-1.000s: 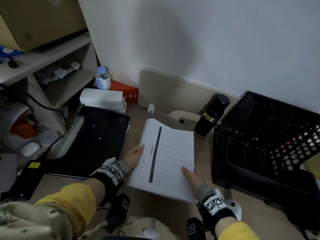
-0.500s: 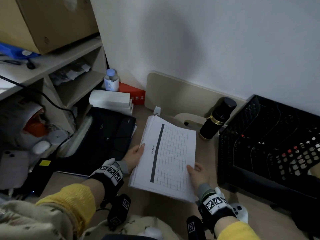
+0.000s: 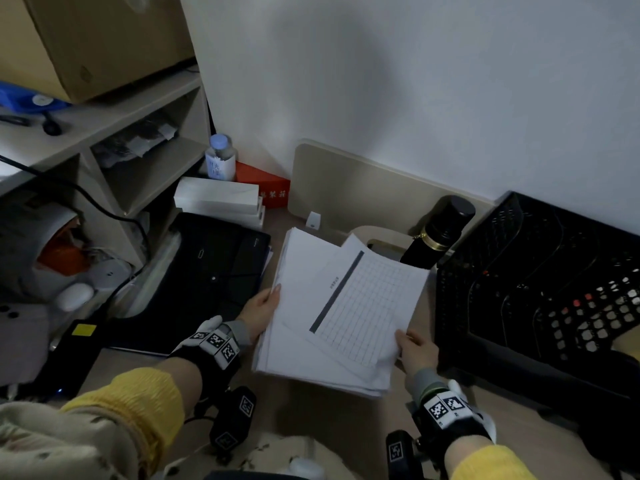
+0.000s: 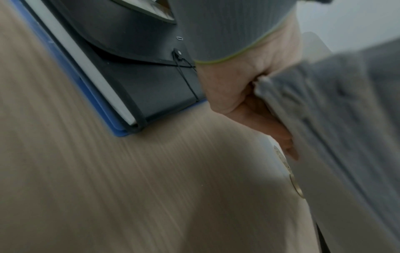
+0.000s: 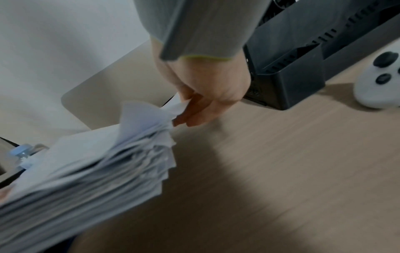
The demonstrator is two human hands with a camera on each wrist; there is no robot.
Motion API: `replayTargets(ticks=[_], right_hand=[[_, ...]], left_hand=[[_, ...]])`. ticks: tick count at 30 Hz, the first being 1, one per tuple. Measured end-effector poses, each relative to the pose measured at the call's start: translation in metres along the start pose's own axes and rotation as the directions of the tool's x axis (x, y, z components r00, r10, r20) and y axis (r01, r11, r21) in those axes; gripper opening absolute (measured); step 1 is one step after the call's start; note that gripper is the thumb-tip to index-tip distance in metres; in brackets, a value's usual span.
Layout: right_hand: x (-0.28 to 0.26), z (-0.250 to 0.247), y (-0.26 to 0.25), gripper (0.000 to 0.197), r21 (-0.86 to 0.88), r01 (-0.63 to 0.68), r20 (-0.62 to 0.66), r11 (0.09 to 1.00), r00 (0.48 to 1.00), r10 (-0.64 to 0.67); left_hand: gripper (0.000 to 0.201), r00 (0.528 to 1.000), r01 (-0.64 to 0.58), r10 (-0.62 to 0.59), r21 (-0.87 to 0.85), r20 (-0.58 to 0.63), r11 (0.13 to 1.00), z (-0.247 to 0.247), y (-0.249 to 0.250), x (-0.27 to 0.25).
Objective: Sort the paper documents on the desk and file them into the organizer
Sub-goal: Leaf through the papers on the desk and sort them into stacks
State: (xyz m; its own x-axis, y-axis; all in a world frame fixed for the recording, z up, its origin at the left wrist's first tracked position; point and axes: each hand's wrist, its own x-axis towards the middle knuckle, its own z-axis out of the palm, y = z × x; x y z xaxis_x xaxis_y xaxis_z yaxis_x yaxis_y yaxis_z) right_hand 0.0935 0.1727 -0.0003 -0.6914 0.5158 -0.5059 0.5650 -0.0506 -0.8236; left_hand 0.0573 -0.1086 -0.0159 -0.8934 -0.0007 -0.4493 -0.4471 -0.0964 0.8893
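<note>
A thick stack of white papers [image 3: 294, 348] hangs above the desk, gripped at its left edge by my left hand [image 3: 260, 308]. In the left wrist view the fingers [image 4: 266, 119] curl under the stack [image 4: 346, 137]. My right hand [image 3: 414, 349] pinches the near right corner of the top sheet [image 3: 367, 306], a printed grid with a dark bar, which lies turned askew on the stack. The right wrist view shows that hand [image 5: 201, 104] pinching a sheet corner [image 5: 176, 106] above the fanned stack [image 5: 86, 167]. The black mesh organizer [image 3: 540, 289] stands at the right.
A black flask [image 3: 438, 233] stands behind the papers beside the organizer. A black expanding folder [image 3: 207, 271] lies to the left, on a blue folder [image 4: 97, 102]. White boxes [image 3: 218, 199], a bottle [image 3: 220, 162], a red box and shelves fill the left. A white controller [image 5: 378, 85] sits near the organizer base.
The top grid sheet has slid to the right and turned away from the stack, pulled by my right hand. The left hand keeps its hold on the stack.
</note>
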Motion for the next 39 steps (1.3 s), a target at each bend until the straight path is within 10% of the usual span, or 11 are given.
replayTargets(ticks=[7, 23, 33, 39], right_hand=[[-0.006, 0.025, -0.001, 0.025, -0.207, 0.087, 0.246, 0.975, 0.969, -0.034], [0.011, 0.006, 0.003, 0.023, -0.326, 0.058, 0.041, 0.944, 0.998, -0.047], [0.0, 0.012, 0.001, 0.022, -0.32, -0.062, 0.221, 0.945, 0.965, 0.138], [0.016, 0.003, 0.007, 0.03, -0.28, -0.008, -0.053, 0.96, 0.999, -0.008]], left_hand=[[0.034, 0.998, 0.059, -0.058, -0.048, 0.028, 0.997, -0.002, 0.004, 0.004], [0.045, 0.995, 0.094, -0.093, -0.072, 0.024, 0.993, -0.001, 0.006, 0.004], [0.033, 0.997, 0.077, -0.075, -0.06, 0.025, 0.995, -0.005, 0.007, 0.006], [0.038, 0.997, 0.073, -0.073, -0.08, -0.003, 0.994, -0.014, 0.006, 0.009]])
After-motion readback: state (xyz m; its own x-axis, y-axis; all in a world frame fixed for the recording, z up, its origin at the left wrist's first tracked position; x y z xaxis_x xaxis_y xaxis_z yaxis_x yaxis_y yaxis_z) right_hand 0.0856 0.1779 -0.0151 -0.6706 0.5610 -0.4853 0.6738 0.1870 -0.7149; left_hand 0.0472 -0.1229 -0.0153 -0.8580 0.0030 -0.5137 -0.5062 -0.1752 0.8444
